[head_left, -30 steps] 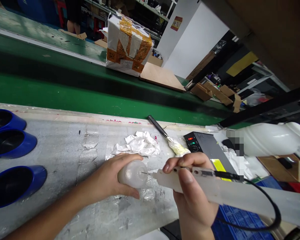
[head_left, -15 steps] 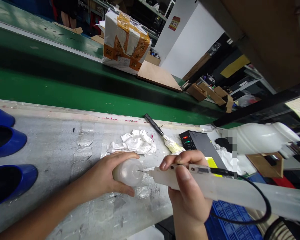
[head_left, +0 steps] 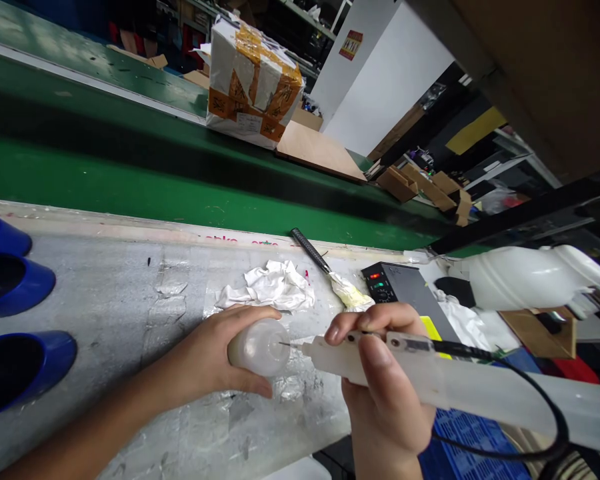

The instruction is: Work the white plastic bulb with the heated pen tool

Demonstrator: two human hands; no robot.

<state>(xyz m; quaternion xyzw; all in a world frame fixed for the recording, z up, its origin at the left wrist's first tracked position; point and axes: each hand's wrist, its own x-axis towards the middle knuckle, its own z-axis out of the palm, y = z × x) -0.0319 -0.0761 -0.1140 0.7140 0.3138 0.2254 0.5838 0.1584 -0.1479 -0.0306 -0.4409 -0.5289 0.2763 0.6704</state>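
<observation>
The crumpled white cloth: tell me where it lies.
Head view, mid-bench: the crumpled white cloth lies just behind the left hand, left of the brush.

A crumpled white rag (head_left: 270, 288) lies beside a brush (head_left: 325, 269), blue shoes (head_left: 15, 363) left, taped box (head_left: 253, 83) behind.

Translucent matt plastic bottle (head_left: 259, 347), crumpled white cloth (head_left: 270, 287), glossy blue plastic bowls (head_left: 15, 363).

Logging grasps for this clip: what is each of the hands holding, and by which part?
Left hand wraps the body of the small translucent bottle. Right hand grips the white dispensing tool near its front end, behind the needle tip.
</observation>
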